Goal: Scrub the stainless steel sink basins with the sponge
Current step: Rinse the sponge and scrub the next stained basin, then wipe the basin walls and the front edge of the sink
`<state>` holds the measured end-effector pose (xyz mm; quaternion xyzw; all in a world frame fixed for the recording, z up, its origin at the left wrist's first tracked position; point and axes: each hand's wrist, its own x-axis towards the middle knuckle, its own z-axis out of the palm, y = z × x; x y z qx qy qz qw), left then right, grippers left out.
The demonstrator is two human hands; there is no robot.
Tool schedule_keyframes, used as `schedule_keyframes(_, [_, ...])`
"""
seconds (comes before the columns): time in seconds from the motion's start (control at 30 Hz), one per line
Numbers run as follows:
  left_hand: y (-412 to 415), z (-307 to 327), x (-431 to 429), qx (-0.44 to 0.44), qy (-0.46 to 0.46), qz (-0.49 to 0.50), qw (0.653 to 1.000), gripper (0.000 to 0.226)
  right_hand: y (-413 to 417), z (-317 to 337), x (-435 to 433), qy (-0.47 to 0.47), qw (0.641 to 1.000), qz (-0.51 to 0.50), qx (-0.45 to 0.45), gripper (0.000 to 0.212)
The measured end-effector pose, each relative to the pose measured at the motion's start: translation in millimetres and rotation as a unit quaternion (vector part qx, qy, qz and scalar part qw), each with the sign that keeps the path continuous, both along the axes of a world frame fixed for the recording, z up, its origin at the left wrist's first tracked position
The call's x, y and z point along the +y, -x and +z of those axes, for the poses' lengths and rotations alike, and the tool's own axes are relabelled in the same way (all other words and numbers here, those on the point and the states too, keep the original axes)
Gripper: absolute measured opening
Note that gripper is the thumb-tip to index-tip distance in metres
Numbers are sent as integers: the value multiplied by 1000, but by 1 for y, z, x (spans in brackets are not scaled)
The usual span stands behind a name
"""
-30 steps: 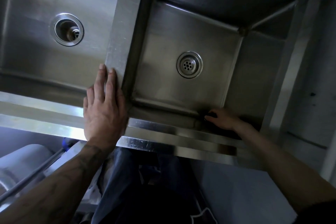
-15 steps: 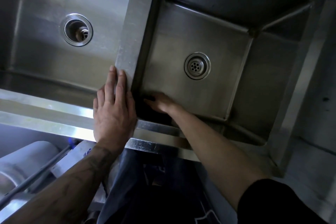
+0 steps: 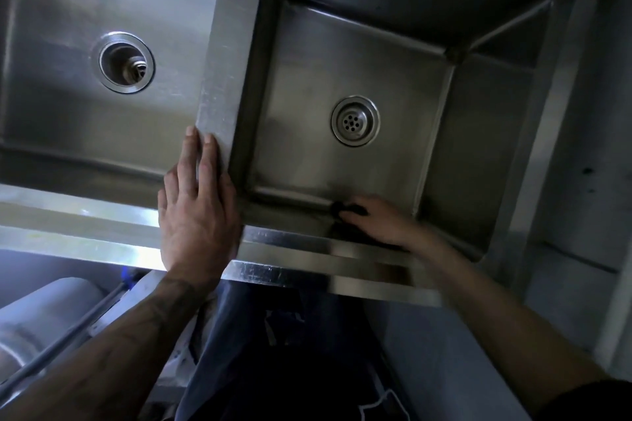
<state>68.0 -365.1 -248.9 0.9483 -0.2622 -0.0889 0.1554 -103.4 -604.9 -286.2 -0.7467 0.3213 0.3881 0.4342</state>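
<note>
Pressing a dark sponge [image 3: 342,209] into the near floor seam of the right basin [image 3: 325,61], the right hand [image 3: 379,220] has its fingers curled over it, so only the sponge's left end pokes out past the fingertips. That spot is on the person's side of the strainer drain [image 3: 355,120], well apart from it. The left hand [image 3: 196,212] lies flat with straight fingers, holding nothing, on the divider [image 3: 232,44] left of that drain. The left basin [image 3: 61,106] is further left of it. The right hand's a bit blurry.
</note>
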Motion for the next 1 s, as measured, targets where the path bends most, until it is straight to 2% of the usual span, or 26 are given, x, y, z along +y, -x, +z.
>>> schedule_keyframes(0.17, [1,3,-2,0,2,3,1000,53,65,-4,-52,67,988,-29,134,36])
schedule_keyframes(0.27, [1,5,-3,-3,3,8,1000,53,52,-12,-42,82,985,-8,152,46])
schedule_keyframes(0.37, [1,7,-3,8,-5,13,1000,54,9,-17,-8,51,993,0,111,47])
schedule_keyframes(0.53, [1,15,-7,20,-33,24,999,55,-65,-11,44,-51,998,-13,-21,37])
schedule_keyframes(0.67, [9,27,-9,-8,-3,-52,999,49,-78,-5,54,-69,987,-133,-56,40])
schedule_keyframes(0.73, [20,37,-22,38,59,-101,992,38,-75,2,56,-31,970,-232,-73,40])
schedule_keyframes(0.83, [42,50,-56,188,96,-80,974,36,-69,14,55,20,921,-375,-106,41])
schedule_keyframes(0.9, [54,53,-80,275,120,-37,953,35,-63,24,51,12,875,-467,-126,36])
schedule_keyframes(1.0, [65,53,-111,337,135,-12,932,39,-53,38,40,-32,784,-596,-169,29])
